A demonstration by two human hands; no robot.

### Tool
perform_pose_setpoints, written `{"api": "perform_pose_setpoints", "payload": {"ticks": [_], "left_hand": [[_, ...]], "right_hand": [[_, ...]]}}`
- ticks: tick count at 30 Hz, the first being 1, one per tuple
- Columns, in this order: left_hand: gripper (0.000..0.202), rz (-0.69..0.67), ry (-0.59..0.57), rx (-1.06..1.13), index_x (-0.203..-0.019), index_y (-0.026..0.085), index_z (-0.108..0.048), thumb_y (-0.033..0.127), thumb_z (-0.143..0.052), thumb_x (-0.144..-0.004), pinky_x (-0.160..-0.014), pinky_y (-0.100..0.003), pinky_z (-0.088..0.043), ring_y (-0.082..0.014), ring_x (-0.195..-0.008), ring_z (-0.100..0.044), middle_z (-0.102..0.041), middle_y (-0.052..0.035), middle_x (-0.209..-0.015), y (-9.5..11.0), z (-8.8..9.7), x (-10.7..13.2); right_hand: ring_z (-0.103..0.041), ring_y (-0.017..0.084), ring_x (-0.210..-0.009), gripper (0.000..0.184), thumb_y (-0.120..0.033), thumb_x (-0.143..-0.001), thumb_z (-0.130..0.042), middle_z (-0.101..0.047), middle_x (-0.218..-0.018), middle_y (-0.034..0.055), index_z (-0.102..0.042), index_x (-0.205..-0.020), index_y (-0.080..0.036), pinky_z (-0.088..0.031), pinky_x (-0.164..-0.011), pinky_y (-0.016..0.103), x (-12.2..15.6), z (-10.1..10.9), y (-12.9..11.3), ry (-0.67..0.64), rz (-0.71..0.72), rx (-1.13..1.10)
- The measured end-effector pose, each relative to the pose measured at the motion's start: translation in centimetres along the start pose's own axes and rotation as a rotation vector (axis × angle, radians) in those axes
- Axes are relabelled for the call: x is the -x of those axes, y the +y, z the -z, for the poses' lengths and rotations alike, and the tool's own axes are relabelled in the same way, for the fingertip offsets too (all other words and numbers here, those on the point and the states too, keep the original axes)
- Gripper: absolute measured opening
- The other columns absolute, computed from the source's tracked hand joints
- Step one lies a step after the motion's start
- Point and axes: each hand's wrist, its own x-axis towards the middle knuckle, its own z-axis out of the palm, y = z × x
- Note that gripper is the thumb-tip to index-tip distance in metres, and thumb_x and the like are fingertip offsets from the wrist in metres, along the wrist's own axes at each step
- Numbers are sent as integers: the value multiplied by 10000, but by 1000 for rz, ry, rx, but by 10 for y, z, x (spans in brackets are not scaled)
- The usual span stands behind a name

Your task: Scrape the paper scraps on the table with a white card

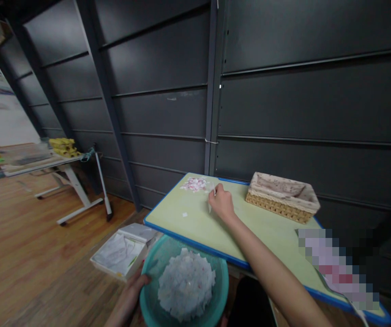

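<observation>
A teal plastic basin [218,284] stands low at the table's near edge, holding a heap of small whitish pieces [187,285]. My left hand [137,284] is closed on the left side of its rim, thumb over the edge. Over the pale green tabletop [170,213], my right hand [222,200] is closed with bent fingers around a thin white strip [210,207], whose exact kind I cannot make out. Just beyond its fingers lies a small pile of white and pink scraps [195,184]. A single white piece [185,214] rests apart, nearer the basin.
A cloth-lined wicker basket [277,211] sits at the table's back right. A blurred-out flat item [335,268] with a cable lies at the right edge. An open white box [118,252] is left of the basin. Dark panels [161,113] rise behind; another table [45,165] stands left.
</observation>
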Motion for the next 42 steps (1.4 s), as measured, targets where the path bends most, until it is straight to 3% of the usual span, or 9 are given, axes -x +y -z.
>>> {"api": "perform_pose_setpoints", "payload": {"ticks": [6, 10, 15, 21, 25, 28, 34, 38, 42], "left_hand": [[397, 59, 0, -35, -977, 172, -683, 208, -600, -590, -796, -359, -519, -282, -967, -651, -757, -71, -918, -6, 2, -7], [428, 0, 6, -20, -1030, 210, -668, 226, -596, -609, -772, -357, -527, -270, -971, -650, -747, -48, -984, -11, 2, -8], [346, -15, -34, -73, -965, 193, -694, 218, -563, -645, -735, -369, -531, -264, -790, -688, -768, -52, -818, -4, -1, 3], [391, -47, -30, -14, -1018, 224, -682, 182, -560, -649, -959, -436, -427, -289, -1084, -598, -726, -48, -1062, 5, -5, 11], [332, 11, -14, 6, -946, 197, -707, 177, -578, -641, -907, -439, -473, -297, -1001, -643, -754, -79, -947, 2, -5, 8], [338, -24, -4, 2, -946, 203, -709, 173, -578, -636, -911, -414, -475, -279, -1047, -622, -746, -68, -990, 3, -6, 9], [353, -36, -90, -12, -969, 177, -704, 175, -564, -645, -886, -413, -481, -279, -940, -664, -760, -74, -918, 3, -3, 8], [330, -7, -66, -19, -937, 175, -706, 168, -569, -637, -809, -373, -505, -264, -885, -675, -765, -67, -860, -4, 2, 0], [434, 7, -53, -1, -1074, 166, -645, 161, -563, -648, -759, -345, -509, -248, -858, -677, -763, -55, -872, -1, -2, 4]], "right_hand": [[-635, 231, -771, 369, -311, -924, -305, -683, -853, 127, -568, -1139, -169, -394, -666, 288, -20, 7, 23, 102, -57, 44], [-639, 216, -765, 384, -315, -930, -308, -689, -886, 131, -565, -1182, -183, -396, -661, 274, -25, 2, 28, 76, 10, 98], [-641, 204, -774, 380, -308, -938, -300, -699, -904, 110, -538, -1219, -216, -392, -660, 263, -28, -8, 26, -17, 146, 196], [-638, 198, -855, 354, -284, -926, -331, -681, -1039, 86, -536, -1213, -254, -392, -683, 255, -27, -7, 19, -89, 312, 194], [-629, 191, -897, 327, -271, -910, -364, -674, -1072, 59, -572, -1163, -278, -391, -705, 247, -21, -1, 12, -105, 396, 160], [-626, 191, -907, 320, -274, -906, -374, -676, -1072, 51, -586, -1146, -280, -391, -715, 247, -18, 3, 10, -113, 428, 130], [-630, 199, -893, 349, -293, -924, -335, -666, -1093, 71, -567, -1182, -252, -393, -713, 255, -18, 4, 12, -32, 379, 97], [-636, 198, -864, 337, -281, -914, -348, -674, -1072, 64, -575, -1163, -264, -391, -692, 257, -17, 3, 12, -65, 391, 134], [-638, 201, -855, 331, -278, -908, -356, -682, -1053, 56, -586, -1146, -270, -392, -691, 259, -13, 6, 8, -75, 412, 129]]}}
